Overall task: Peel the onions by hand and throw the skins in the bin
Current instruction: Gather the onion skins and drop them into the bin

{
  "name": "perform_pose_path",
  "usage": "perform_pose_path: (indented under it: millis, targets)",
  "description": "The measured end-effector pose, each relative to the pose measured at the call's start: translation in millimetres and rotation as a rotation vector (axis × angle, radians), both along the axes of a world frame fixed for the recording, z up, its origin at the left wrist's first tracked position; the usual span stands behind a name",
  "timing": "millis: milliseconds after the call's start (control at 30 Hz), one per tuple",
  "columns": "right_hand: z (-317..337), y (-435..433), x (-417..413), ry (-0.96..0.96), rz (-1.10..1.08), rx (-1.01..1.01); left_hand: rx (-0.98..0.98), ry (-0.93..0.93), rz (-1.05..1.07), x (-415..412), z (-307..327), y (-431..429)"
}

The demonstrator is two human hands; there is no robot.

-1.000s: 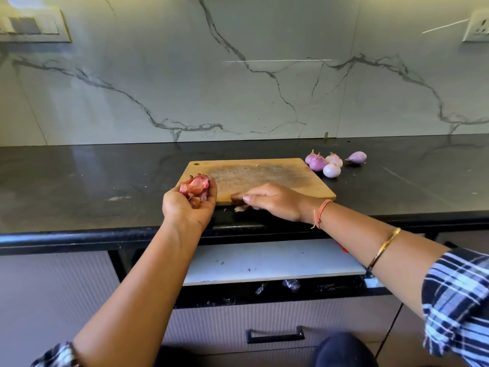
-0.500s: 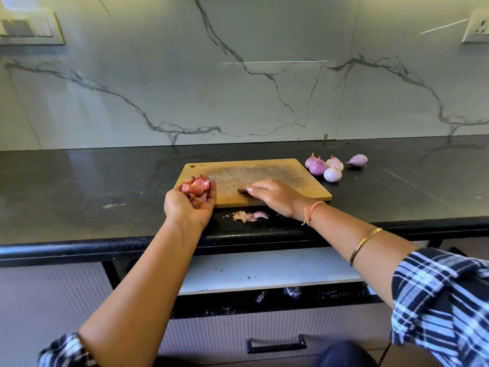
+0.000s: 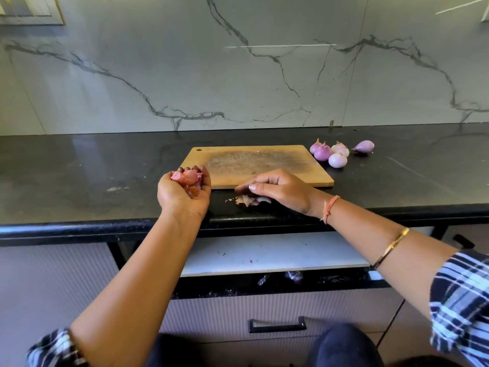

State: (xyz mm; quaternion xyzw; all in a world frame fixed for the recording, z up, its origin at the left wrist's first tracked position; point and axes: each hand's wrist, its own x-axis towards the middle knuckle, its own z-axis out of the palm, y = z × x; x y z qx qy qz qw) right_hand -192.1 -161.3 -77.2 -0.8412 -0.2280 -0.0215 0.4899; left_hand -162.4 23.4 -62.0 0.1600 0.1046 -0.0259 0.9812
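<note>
Cradles a heap of pink onion skins (image 3: pixel 186 177) in the left hand (image 3: pixel 184 193), palm up, fingers curled round them, at the near left corner of the cutting board (image 3: pixel 264 162). Lays the right hand (image 3: pixel 280 190) palm down, fingers bent, over loose skins (image 3: pixel 248 200) on the black counter (image 3: pixel 79 181); cannot tell whether gripping. Leaves five peeled onions (image 3: pixel 322 153) just right of the board's far corner.

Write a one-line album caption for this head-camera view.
Left hand cups onion skins while the right hand reaches over loose scraps on the counter.
</note>
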Motion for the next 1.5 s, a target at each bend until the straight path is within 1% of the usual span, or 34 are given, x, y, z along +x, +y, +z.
perform_pose_path:
  millis: [100, 233, 367, 467, 567, 633, 767, 833, 933, 1133, 1267, 1433, 1500]
  targets:
    - [0, -1, 3, 0.022, -0.039, 0.003, -0.012, 0.003, 0.015, -10, -2, 4]
    - [1, 8, 5, 0.102, -0.015, -0.026, -0.014, 0.019, 0.015, -25, -6, 7]
    - [5, 19, 6, 0.161, -0.005, 0.066, -0.004, 0.014, -0.022, -46, -17, 5]
    - [8, 22, 9, 0.167, 0.022, 0.053, 0.01, 0.004, -0.046, -59, -30, -1]
    - [8, 22, 13, 0.205, 0.061, 0.117, 0.033, 0.0, -0.152, -75, -54, -12]
    - [8, 21, 16, 0.206, 0.055, 0.149, 0.079, 0.058, -0.249, -86, -75, -20]
    - [10, 20, 14, 0.149, 0.04, 0.02, 0.039, 0.205, -0.442, -93, -109, -34]
    - [11, 21, 10, 0.14, 0.048, 0.0, 0.064, 0.27, -0.534, -88, -111, -40]
    - [10, 21, 8, 0.117, 0.034, -0.029, 0.086, 0.306, -0.617, -77, -104, -49]
    - [8, 19, -1, 0.12, 0.083, 0.0, 0.115, 0.312, -0.578, -57, -92, -61]
    - [5, 18, -4, 0.142, 0.127, 0.031, 0.145, 0.259, -0.547, -51, -88, -59]
    - [4, 19, -8, 0.129, 0.143, 0.041, 0.131, 0.211, -0.543, -47, -82, -56]
    - [4, 21, -11, 0.105, 0.103, 0.045, 0.088, 0.207, -0.535, -47, -81, -55]
